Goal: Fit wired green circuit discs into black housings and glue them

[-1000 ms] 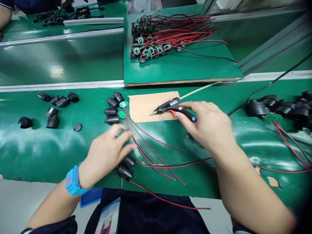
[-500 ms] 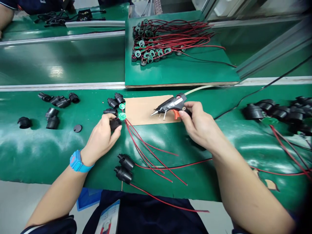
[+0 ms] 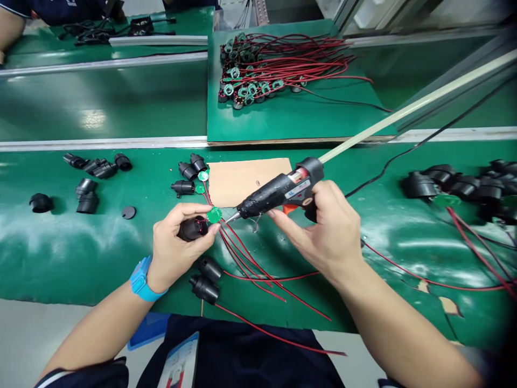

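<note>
Between thumb and fingers, my left hand holds a black cylindrical housing with a small round green circuit board at its right end. Red wires trail from there across the mat. My right hand is wrapped round the handle of a black hot glue gun with an orange trigger. Its metal nozzle points left and sits at the edge of the green board; whether they touch I cannot tell. A long pale glue stick sticks out of the gun's back.
A cardboard piece lies beyond my hands, with black housings at its left. Two wired housings lie near the front edge. Many boards with red wires cover a raised shelf. More black parts lie right. Another person's arm shows top left.
My left hand has lifted one housing with its board and moved it right and nearer me. The glue gun has come off the cardboard, its nozzle now at that board.
</note>
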A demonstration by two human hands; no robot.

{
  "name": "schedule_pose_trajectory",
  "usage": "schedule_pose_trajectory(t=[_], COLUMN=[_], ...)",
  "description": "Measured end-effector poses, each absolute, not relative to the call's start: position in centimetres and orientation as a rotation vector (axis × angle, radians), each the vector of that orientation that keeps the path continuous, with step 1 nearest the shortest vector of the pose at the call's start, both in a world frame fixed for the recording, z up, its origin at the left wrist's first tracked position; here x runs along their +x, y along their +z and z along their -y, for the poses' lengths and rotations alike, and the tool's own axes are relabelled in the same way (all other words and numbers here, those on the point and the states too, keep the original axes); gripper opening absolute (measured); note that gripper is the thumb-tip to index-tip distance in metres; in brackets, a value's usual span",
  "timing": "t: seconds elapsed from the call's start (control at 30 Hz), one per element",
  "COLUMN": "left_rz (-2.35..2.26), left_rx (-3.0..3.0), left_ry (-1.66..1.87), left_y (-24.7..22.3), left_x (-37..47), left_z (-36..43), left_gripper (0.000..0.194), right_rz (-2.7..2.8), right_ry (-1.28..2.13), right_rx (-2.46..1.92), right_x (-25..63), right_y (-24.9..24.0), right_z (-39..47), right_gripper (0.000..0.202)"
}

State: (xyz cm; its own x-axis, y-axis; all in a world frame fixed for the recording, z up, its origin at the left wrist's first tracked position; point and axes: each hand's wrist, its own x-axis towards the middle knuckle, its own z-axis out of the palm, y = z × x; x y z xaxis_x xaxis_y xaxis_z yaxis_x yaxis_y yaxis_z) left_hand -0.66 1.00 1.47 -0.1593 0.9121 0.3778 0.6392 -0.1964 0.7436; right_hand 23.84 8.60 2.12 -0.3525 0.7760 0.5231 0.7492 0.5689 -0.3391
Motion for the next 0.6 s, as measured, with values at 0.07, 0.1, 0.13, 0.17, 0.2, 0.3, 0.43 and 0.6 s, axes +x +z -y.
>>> schedule_pose_trajectory(t=[0.07, 0.1, 0.13, 0.17, 0.2, 0.3, 0.43, 0.6], left_rz=[-1.758, -1.754, -1.750, -1.748, -1.748, -1.748, -1.727, -1.713], left_rx=[1.786, 1.782, 1.780, 1.779, 1.775, 1.764, 1.756, 1.730], left_ry=[1.287, 1.283, 1.275, 1.262, 1.247, 1.225, 1.241, 1.236], left_y=[1.52, 1.54, 1.54, 1.55, 1.55, 1.61, 1.71, 1.75], left_x=[-0.40, -0.30, -0.20, -0.13, -0.06, 0.07, 0.17, 0.17], left_z=[-0.84, -0.76, -0.68, -0.60, -0.54, -0.47, -0.57, -0.61], left_gripper=[0.027, 0.026, 0.025, 0.024, 0.024, 0.024, 0.023, 0.024], right_rz=[2.154, 2.157, 2.165, 2.174, 2.186, 2.214, 2.226, 2.240], right_ry=[0.036, 0.030, 0.027, 0.027, 0.031, 0.053, 0.051, 0.061], right_rx=[-1.211, -1.212, -1.219, -1.234, -1.251, -1.288, -1.271, -1.268], right_x=[23.81, 23.80, 23.81, 23.82, 23.83, 23.92, 24.02, 24.03], right_y=[2.19, 2.19, 2.16, 2.13, 2.09, 2.06, 2.19, 2.21], right_z=[-8.55, -8.51, -8.46, -8.41, -8.35, -8.14, -7.92, -7.99], right_gripper=[0.024, 0.022, 0.021, 0.020, 0.020, 0.020, 0.020, 0.021])
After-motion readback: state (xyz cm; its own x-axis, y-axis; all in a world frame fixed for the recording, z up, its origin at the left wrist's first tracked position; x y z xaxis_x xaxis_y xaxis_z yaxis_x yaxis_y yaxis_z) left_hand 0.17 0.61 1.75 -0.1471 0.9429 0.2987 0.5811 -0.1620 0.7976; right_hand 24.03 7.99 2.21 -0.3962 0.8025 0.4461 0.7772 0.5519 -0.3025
